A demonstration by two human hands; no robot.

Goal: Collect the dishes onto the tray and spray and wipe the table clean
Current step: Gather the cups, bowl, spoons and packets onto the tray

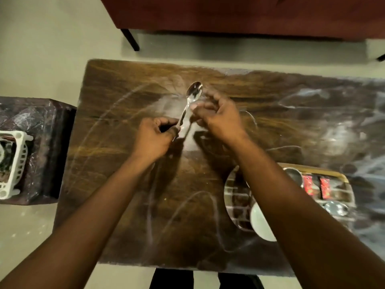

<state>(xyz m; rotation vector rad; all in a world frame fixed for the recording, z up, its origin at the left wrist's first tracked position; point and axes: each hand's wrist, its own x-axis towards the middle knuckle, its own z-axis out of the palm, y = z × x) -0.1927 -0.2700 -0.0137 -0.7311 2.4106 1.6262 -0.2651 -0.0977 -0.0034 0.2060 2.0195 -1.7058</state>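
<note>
The spoon (192,97) is held above the middle of the table (116,101), bowl end pointing away from the person, handle slanting back toward them. The wooden tabletop beneath it is streaked with pale smears and curved marks.

The tray (325,170) sits near the table's near-right part, well apart from the spoon. The right forearm crosses over it and hides part of it. In the tray lie a round shiny plate (235,197), a white bowl (261,224) at the near edge, a steel bowl (293,176) at the far side, two red packets (308,184) and a smaller steel bowl (336,208).

Left of the table a dark side stand (41,122) carries a white slotted basket (14,163); its contents are too cut off to tell. Beyond the table stands a reddish-brown sofa (229,13) on dark legs.

The left hand (154,136) has its fingers curled round the lower end of the handle. The right hand (218,117) pinches the handle higher up, just below the bowl, thumb against fingertips; the other fingers are bent and blurred.
</note>
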